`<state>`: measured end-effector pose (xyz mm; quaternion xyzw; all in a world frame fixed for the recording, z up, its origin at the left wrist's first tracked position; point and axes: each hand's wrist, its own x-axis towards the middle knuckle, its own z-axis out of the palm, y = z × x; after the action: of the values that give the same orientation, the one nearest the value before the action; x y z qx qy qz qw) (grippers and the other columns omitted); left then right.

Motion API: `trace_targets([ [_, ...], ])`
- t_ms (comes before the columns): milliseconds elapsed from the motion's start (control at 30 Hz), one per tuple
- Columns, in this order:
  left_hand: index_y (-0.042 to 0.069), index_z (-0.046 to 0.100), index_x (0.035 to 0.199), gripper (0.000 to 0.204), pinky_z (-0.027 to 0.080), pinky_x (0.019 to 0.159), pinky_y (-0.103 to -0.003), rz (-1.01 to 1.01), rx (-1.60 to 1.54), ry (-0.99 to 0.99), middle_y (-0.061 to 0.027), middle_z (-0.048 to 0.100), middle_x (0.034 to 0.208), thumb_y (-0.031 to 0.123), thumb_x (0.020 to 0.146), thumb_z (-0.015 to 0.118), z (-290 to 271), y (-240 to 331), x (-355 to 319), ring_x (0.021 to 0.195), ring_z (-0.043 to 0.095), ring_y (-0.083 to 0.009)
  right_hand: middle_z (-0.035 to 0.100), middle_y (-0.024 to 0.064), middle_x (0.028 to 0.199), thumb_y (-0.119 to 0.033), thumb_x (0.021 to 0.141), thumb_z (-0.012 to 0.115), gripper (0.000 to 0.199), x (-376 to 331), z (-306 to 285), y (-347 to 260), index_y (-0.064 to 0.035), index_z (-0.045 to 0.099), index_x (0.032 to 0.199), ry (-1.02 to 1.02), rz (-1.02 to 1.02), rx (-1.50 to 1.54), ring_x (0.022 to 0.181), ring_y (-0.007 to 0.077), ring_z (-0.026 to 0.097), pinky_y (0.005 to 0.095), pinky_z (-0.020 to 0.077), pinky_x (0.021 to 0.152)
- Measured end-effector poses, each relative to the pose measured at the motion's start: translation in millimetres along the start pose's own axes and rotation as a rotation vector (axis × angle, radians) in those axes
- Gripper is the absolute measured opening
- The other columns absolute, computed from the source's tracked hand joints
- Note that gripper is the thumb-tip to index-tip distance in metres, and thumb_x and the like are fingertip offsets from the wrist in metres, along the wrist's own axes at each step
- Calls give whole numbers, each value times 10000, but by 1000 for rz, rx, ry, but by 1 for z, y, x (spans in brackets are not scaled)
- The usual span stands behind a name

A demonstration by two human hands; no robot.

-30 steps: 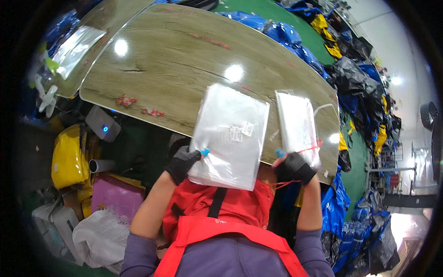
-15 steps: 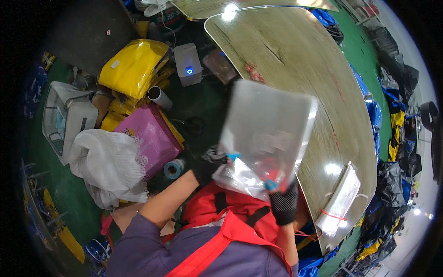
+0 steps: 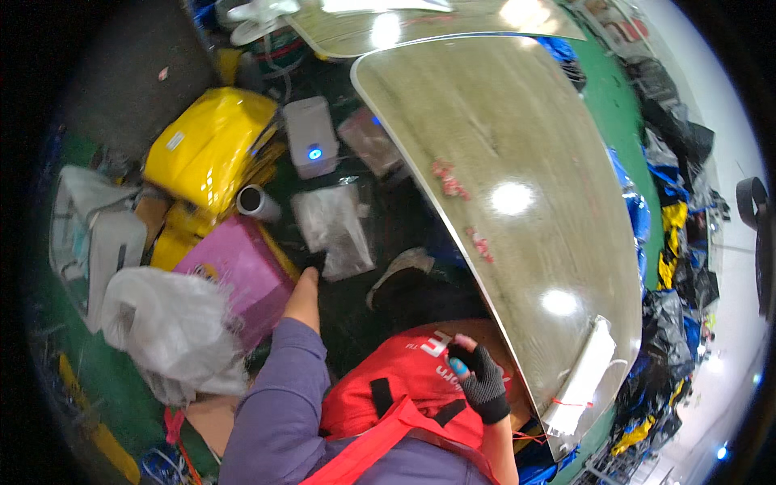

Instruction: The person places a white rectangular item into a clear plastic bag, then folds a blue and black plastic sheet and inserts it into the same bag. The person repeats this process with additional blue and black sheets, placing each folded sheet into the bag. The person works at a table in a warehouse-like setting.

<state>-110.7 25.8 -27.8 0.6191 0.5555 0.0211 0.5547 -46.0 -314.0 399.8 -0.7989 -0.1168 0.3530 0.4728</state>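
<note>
My left hand (image 3: pixel 314 263), in a dark glove, reaches out at the end of the stretched forearm, low over the dark floor. It is beside the lower left edge of a clear plastic bag (image 3: pixel 335 232). Its fingers blend into the dark, so whether they grip the bag cannot be made out. My right hand (image 3: pixel 478 376) is raised above the red apron (image 3: pixel 364 372) at my lap. It wears a dark fingerless glove with a light blue band on one digit. Its fingers are loosely bent, apart from the thumb, and nothing shows between them.
A curved wood-grain table (image 3: pixel 517 121) stands to the right, with a red-tied plastic bundle (image 3: pixel 580 380) and red scraps (image 3: pixel 449 179). To the left are yellow packages (image 3: pixel 212 145), a pink package (image 3: pixel 238 275), a white cloth-like heap (image 3: pixel 170 323), a tube (image 3: pixel 257 202) and a grey box (image 3: pixel 309 133).
The large clear bag held in both hands is gone from between them. My left hand has moved forward and left, to a clear bag over the floor. My right hand stays near my lap.
</note>
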Motion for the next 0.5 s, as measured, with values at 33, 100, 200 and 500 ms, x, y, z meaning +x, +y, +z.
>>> trace_targets([
  [33,26,516,1273,558,396,973,-382,2,56,-8,-169,584,1201,311,815,661,-1,-4,5,1115,533,-301,627,90,1144,-136,907,609,417,-11,-8,-1,-39,490,1295,-22,18,-46,1066,173,595,306,455,926],
  [100,26,510,1276,550,396,971,-381,23,147,-18,-169,581,1201,301,822,656,-9,-11,4,1112,532,-298,628,90,1131,-107,910,597,408,-34,-21,0,-29,486,1295,33,42,64,1075,169,589,302,452,930],
  [200,26,500,1280,538,396,969,-379,76,245,-24,-168,577,1201,286,833,649,-27,-13,-11,1108,531,-295,620,110,1159,-71,908,590,386,-58,-35,13,-17,493,1278,116,-11,204,1078,172,590,313,447,946],
  [500,26,472,1292,504,395,963,-374,163,372,58,-166,565,1202,242,864,629,-70,38,-38,1096,527,-283,621,73,1098,-87,914,582,305,-81,-48,35,4,552,1204,259,-91,300,1039,158,578,303,448,933],
])
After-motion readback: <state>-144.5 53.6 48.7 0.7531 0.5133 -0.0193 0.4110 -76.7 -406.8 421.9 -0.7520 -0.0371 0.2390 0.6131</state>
